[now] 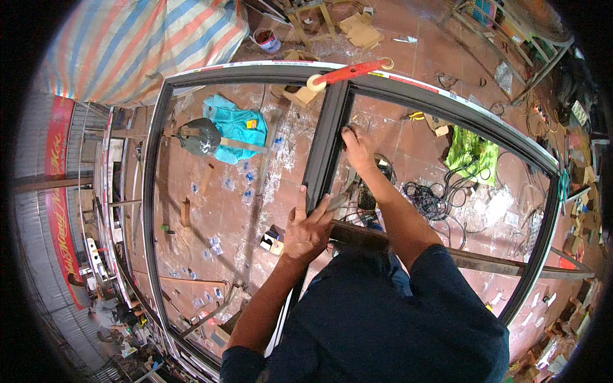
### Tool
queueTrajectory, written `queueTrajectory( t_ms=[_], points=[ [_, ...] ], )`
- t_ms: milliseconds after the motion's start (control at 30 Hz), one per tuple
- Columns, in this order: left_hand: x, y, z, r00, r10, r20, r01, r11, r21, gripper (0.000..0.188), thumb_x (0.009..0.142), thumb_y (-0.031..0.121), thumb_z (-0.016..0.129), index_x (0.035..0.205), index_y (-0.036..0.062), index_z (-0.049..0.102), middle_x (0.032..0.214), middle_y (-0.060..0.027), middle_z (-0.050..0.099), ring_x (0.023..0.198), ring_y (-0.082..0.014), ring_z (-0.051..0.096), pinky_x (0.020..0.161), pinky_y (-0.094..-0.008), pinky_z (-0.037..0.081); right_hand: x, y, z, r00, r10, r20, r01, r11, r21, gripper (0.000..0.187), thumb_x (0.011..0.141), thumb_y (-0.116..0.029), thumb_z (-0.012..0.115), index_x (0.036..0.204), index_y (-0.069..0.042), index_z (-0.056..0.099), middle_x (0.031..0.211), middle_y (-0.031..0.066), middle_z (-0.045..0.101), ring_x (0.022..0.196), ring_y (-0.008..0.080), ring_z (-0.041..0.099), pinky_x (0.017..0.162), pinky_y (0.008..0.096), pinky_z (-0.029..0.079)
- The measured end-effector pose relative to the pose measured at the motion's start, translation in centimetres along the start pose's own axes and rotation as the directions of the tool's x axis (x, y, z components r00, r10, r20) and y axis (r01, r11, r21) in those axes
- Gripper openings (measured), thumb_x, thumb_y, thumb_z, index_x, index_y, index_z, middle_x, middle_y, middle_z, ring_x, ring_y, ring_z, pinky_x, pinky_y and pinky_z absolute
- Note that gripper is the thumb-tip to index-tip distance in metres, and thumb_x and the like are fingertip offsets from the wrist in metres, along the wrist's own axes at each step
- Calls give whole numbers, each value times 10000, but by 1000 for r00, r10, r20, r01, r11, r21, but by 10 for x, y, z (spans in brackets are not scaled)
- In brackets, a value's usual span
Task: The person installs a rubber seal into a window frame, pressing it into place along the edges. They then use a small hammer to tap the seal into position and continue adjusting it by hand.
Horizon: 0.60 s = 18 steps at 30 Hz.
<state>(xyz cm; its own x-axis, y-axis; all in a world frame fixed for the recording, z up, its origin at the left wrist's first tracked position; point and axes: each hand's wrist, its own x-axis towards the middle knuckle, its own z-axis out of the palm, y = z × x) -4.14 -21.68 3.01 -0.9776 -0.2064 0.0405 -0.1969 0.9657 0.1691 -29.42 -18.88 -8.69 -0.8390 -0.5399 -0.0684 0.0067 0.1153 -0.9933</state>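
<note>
A large dark window or door frame (151, 210) lies in front of me, with a dark middle bar (321, 153) splitting it in two. My left hand (308, 233) rests on the near part of that bar, fingers stretched out. Farther along, my right hand (359, 148) is closed at the bar's right edge. Whatever is inside its fingers, if anything, is hidden. A red tool (354, 71) with pale round ends lies across the frame's far rail where the bar meets it.
Wooden or metal supports (498, 262) run beneath the frame. Below on the tiled floor are tangled black cables (424, 199), a bright green bag (471, 156), turquoise cloth (237, 127) and scattered scraps. A striped tarp (147, 45) fills the far left; a bucket (266, 41) stands beyond the frame.
</note>
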Motion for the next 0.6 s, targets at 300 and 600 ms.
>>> queueTrajectory(
  t_ms=[300, 600],
  points=[
    [-1, -1, -1, 1000, 23, 15, -23, 1000, -2, 347, 896, 225, 745, 1238, 178, 719, 1550, -31, 580, 1544, -512, 307, 1037, -578, 500, 3, 2, 8, 993, 82, -82, -69, 987, 142, 410, 987, -357, 624, 886, 39, 661, 674, 144, 588, 605, 240, 571, 616, 406, 464],
    [-6, 2, -2, 999, 2, 43, -3, 1000, 16, 311, 891, 223, 764, 1196, 170, 733, 1565, -30, 567, 1565, -494, 272, 1038, -584, 488, 16, -3, 4, 996, 71, -56, -66, 994, 91, 456, 997, -409, 569, 952, 35, 664, 701, 191, 583, 674, 301, 614, 671, 448, 475]
  ],
)
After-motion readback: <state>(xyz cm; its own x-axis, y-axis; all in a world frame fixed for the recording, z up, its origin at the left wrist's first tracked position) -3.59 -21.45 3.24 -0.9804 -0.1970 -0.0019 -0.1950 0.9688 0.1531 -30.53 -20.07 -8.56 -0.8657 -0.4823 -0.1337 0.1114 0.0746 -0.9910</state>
